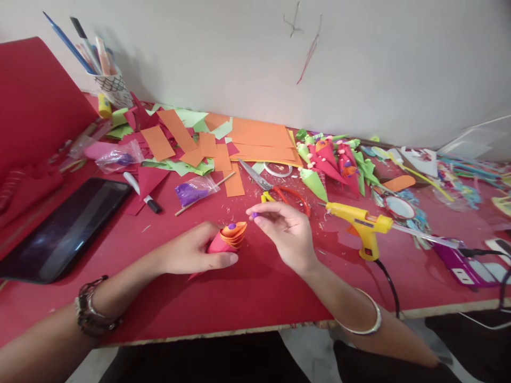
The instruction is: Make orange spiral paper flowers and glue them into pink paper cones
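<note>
My left hand (199,250) is wrapped round a red paper cone (219,243) with a curled orange paper piece (238,236) inside its mouth. A small purple ball (232,226) sits on the orange paper. To the right, my right hand (287,229) pinches another small purple piece (255,215) between thumb and fingertips, a little above and apart from the cone. Behind the hands lie a bag of purple clay (195,190), a thin wooden stick (184,209) and orange-handled scissors (289,196). A yellow glue gun (361,223) stands right of my right hand.
A black phone or tablet (67,229) lies at the left, near a marker (142,192). Orange paper sheets (259,135) and scraps are along the wall with a pen cup (113,88). Finished paper cones (327,165) are piled behind the glue gun; its cord (389,284) crosses the front edge.
</note>
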### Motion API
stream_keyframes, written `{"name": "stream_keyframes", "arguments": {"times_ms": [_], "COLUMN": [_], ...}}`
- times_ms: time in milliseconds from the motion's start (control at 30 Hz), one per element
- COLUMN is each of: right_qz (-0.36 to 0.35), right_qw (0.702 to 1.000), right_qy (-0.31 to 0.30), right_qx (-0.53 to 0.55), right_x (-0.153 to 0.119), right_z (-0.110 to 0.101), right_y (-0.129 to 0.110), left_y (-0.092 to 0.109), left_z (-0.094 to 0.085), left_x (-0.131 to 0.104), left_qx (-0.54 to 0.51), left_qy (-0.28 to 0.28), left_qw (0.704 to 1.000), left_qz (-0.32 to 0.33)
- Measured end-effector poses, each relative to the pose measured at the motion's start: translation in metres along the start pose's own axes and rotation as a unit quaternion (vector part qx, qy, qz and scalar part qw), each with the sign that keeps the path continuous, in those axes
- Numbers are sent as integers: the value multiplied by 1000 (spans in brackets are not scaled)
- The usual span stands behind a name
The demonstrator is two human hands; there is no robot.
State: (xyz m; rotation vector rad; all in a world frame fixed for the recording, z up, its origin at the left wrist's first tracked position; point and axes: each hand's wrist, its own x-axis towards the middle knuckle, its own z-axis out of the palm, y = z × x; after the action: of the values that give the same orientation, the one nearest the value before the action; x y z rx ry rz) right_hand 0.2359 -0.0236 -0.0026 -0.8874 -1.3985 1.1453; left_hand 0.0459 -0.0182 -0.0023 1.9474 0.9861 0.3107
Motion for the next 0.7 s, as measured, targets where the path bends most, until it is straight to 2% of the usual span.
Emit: {"name": "stream_keyframes", "arguments": {"times_ms": [167,433,700], "right_qz": [-36,-41,-44], "right_qw": [998,997,995], "right_qy": [-40,-49,-60], "right_qx": [-21,-43,-60], "right_x": [0,-2,-2], "right_z": [-1,-1,0], "right_y": [2,2,4], "left_y": [-1,-2,5], "left_z": [1,1,-1], "left_x": [1,0,1], "left_qx": [14,8,-3], "left_qy": [-6,2,-32], "left_qw": [1000,1000,999], "left_qz": [1,-16,-32]}}
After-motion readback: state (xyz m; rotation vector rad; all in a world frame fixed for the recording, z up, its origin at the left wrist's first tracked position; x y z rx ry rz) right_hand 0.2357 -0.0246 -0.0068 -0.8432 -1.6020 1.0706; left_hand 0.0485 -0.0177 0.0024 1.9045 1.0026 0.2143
